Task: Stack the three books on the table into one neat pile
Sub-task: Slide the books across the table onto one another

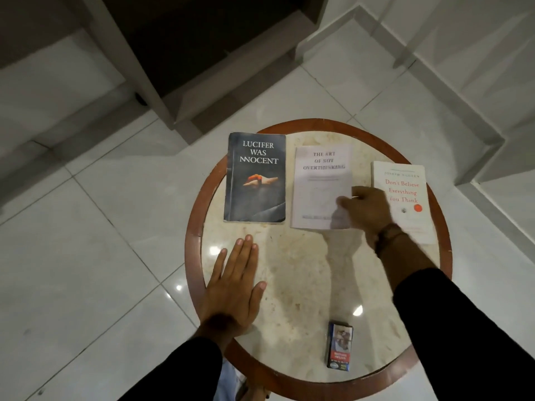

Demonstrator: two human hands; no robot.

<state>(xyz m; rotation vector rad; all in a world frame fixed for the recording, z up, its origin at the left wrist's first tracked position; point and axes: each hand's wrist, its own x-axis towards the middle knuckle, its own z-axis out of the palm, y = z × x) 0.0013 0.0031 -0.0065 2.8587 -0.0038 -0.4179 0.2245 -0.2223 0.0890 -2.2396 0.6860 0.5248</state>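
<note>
Three books lie side by side across the far half of the round table (289,285). A dark blue book (255,178) titled "Lucifer Was Innocent" is on the left. A pale book (318,180) titled "The Art of Not Overthinking" is in the middle. A white book (405,195) with red lettering is on the right. My right hand (367,209) reaches over the gap between the middle and right books, fingers touching the middle book's right edge; it is blurred. My left hand (234,285) rests flat on the table, fingers spread, just below the blue book.
A small cigarette pack (340,346) lies near the table's front edge. The table has a marble top and a reddish wooden rim (192,256). White tiled floor surrounds it, with a step and dark doorway beyond.
</note>
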